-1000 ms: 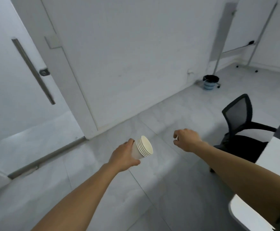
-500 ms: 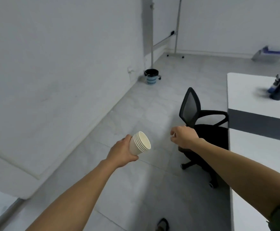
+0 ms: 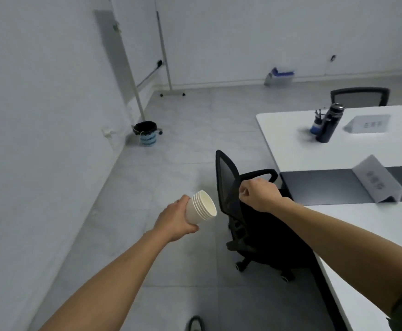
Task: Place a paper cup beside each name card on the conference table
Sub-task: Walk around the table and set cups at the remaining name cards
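My left hand (image 3: 174, 222) grips a nested stack of several white paper cups (image 3: 200, 207), tilted with the open mouths facing right. My right hand (image 3: 259, 194) hovers as a loose fist just right of the stack, above the chair, holding nothing I can see. The white conference table (image 3: 290, 149) with a dark centre strip lies to the right. A folded name card (image 3: 378, 179) stands on the strip near me. A second name card (image 3: 368, 124) sits farther back.
A black mesh office chair (image 3: 243, 211) stands against the table edge, right under my hands. On the table stand a dark bottle (image 3: 329, 123) and a blue pen holder (image 3: 316, 126). A bin (image 3: 146, 133) and a whiteboard stand (image 3: 164, 53) are by the left wall.
My view has swung right from the door and wall to the conference table, and the name cards have come into sight. Both hands keep their pose, the cups still in the left.
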